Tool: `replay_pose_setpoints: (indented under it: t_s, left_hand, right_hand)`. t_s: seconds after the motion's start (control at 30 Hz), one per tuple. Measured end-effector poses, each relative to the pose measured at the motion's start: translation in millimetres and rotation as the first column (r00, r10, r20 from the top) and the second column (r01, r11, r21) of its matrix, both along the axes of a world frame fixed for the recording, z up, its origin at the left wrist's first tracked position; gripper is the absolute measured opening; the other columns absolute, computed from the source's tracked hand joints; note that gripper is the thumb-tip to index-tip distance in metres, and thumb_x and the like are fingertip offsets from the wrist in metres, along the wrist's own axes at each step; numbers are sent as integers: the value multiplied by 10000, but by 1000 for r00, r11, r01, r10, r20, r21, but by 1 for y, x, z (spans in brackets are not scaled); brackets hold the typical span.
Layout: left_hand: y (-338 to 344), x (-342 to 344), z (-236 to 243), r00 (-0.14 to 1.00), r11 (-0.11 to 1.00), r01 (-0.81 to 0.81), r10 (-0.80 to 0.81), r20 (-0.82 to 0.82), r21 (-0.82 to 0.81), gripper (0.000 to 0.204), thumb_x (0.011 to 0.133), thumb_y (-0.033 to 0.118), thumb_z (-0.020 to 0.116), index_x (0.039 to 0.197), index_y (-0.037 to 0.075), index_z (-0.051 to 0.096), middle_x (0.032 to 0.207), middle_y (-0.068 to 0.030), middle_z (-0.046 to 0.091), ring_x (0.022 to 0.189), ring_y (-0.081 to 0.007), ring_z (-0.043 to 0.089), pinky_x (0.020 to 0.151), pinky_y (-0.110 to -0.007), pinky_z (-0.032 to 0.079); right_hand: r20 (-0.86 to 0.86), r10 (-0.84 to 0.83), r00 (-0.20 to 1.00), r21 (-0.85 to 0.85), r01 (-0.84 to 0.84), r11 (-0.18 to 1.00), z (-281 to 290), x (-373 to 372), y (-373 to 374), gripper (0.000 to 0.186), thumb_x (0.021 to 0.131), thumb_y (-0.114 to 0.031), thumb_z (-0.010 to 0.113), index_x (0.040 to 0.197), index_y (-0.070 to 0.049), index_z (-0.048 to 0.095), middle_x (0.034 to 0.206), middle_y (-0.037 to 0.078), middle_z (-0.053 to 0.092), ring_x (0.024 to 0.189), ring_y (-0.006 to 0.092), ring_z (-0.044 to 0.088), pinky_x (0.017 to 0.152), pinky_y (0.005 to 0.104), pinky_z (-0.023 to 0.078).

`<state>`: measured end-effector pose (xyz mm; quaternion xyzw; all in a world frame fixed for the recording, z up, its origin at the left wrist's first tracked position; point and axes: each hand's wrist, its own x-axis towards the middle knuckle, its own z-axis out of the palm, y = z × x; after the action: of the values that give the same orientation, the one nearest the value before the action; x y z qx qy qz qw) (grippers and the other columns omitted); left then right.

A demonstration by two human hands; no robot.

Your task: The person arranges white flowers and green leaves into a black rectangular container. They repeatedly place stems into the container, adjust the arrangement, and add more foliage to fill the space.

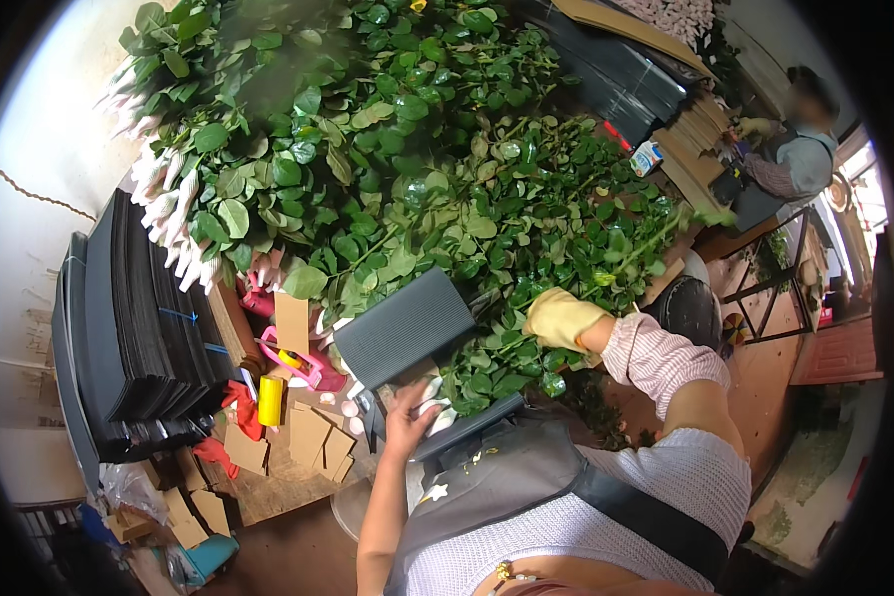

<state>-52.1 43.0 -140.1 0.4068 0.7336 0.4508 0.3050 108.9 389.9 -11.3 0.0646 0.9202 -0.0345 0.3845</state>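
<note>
My left hand [403, 422] is bare and closes around a few white-sleeved flower buds [432, 397] close to my body. A dark grey corrugated sheet [404, 328] lies over the stems just beyond it. The edge of another dark sheet [482, 422] shows beneath the buds and leaves. My right hand [563, 320], in a pale yellow glove, is curled on the leafy rose stems [502, 363] at the right of this bunch; its fingertips are partly hidden among the leaves. Behind both hands spreads a large heap of leafy roses [417, 189], with white-sleeved buds [179, 214] at its left end.
A thick stack of dark sheets [149, 318] stands at the left. Nearby are a pink tape dispenser [313, 368], a yellow roll [270, 400], a red cloth [240, 407] and cardboard pieces [318, 442]. Another person [800, 159] works at the far right, past more stacked sheets [626, 74].
</note>
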Motion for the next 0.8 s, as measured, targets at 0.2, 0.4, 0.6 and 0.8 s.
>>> replay_pose_setpoints:
  t_s: [0.2, 0.4, 0.6, 0.8]
  left_hand:
    - [-9, 3, 3, 999, 991, 10, -15, -38, -131, 647, 909, 184, 778, 1505, 215, 529, 1298, -158, 454, 1174, -281, 527, 976, -320, 500]
    - [26, -11, 38, 989, 960, 138, -119, 91, -245, 572, 903, 235, 789, 1439, 249, 592, 1318, -193, 411, 1107, -313, 586, 987, -383, 525]
    - [-2, 12, 30, 952, 966, -97, 20, -306, -240, 603, 836, 401, 825, 1375, 230, 618, 1225, -182, 525, 1144, -362, 576, 961, -440, 489]
    - [16, 4, 9, 867, 994, -103, 73, -493, -33, 307, 903, 297, 721, 1170, 146, 702, 1145, -108, 646, 1114, -365, 513, 984, -494, 392]
  right_hand:
    - [-585, 8, 811, 117, 74, 990, 46, -155, 19, 235, 859, -137, 694, 1089, -98, 723, 979, 106, 738, 911, 294, 732, 757, 422, 611]
    - [-752, -644, 139, -489, 536, 688, -161, -266, 111, 461, 991, -229, 495, 1405, -36, 552, 1549, 143, 478, 1371, 293, 528, 1207, 396, 342]
    - [-983, -73, 170, -65, 53, 996, 8, -206, 35, 155, 848, -107, 629, 951, -76, 742, 1350, 147, 650, 1325, 312, 559, 1146, 437, 414]
    - [-924, -235, 300, -270, -80, 960, 43, -150, 55, 246, 815, -18, 686, 1048, -92, 721, 1287, 111, 683, 1025, 340, 702, 923, 436, 560]
